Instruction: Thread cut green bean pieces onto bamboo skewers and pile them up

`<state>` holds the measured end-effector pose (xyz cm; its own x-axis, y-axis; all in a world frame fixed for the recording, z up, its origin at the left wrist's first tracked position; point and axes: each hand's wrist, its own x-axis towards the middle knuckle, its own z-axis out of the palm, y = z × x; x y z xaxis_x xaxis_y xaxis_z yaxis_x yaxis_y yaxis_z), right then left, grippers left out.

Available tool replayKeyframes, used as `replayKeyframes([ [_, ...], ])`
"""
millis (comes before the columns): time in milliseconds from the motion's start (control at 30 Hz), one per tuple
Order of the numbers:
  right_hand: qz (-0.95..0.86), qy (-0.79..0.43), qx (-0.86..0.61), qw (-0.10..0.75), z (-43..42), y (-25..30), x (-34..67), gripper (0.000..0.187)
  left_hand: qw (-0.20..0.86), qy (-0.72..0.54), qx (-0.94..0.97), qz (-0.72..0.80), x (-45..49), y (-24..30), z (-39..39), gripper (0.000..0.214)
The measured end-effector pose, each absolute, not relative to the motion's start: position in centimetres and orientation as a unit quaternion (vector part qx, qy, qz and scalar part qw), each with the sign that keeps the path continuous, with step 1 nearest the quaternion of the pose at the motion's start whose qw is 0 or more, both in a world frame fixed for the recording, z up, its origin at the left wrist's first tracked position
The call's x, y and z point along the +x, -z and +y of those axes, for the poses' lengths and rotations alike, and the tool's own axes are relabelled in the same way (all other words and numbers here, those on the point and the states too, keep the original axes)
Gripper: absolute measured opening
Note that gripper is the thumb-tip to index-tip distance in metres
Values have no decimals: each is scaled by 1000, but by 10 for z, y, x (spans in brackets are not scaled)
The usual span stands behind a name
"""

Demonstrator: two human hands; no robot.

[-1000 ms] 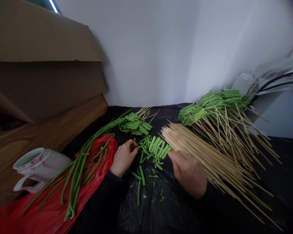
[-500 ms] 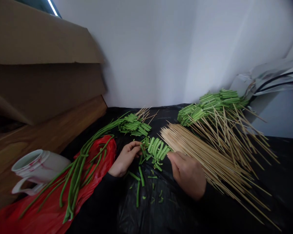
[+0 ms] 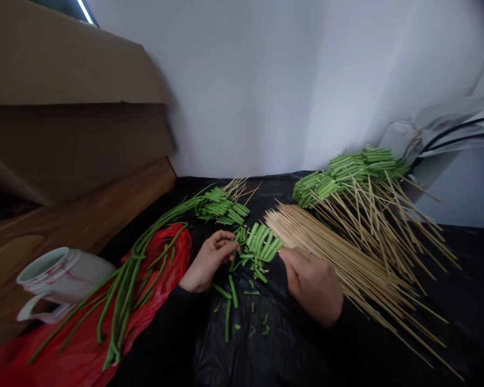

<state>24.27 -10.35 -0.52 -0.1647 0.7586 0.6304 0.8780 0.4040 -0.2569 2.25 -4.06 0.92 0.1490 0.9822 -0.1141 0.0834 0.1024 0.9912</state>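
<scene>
My right hand (image 3: 314, 285) is closed at the near end of a skewer threaded with a row of green bean pieces (image 3: 263, 242). Left of that row, my left hand (image 3: 213, 257) has its thumb and fingertips pinched together; anything between them is too small to tell. Below and between the hands, loose cut bean pieces (image 3: 234, 291) and small scraps lie on black plastic sheeting (image 3: 226, 365). Beyond my left hand sits a pile of filled bean skewers (image 3: 223, 206). Bare bamboo skewers (image 3: 347, 258) lie in a thick bundle beside my right hand.
Long whole beans (image 3: 123, 301) rest over a red plastic bag (image 3: 153, 301) at left, near a white mug (image 3: 66, 277). A larger heap of filled skewers (image 3: 355, 169) stands at back right. A cardboard box (image 3: 72, 145) and a white wall (image 3: 246, 86) bound the space.
My left hand has shifted slightly right and up, its fingertips now closer to the threaded row. My right hand still holds the skewer, barely moved.
</scene>
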Motion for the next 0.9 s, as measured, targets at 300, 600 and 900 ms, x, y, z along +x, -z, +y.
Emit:
replayKeyframes([
  [300,-750,95,-549,356,-102,3,246,24,217,-369,745,511,32,-4,-45,29],
  [600,-745,105,-553,358,-104,0,244,23,123,-256,837,467,39,3,-47,12],
  [900,-751,91,-543,365,-104,1,243,24,161,-308,785,513,41,-7,-53,12],
])
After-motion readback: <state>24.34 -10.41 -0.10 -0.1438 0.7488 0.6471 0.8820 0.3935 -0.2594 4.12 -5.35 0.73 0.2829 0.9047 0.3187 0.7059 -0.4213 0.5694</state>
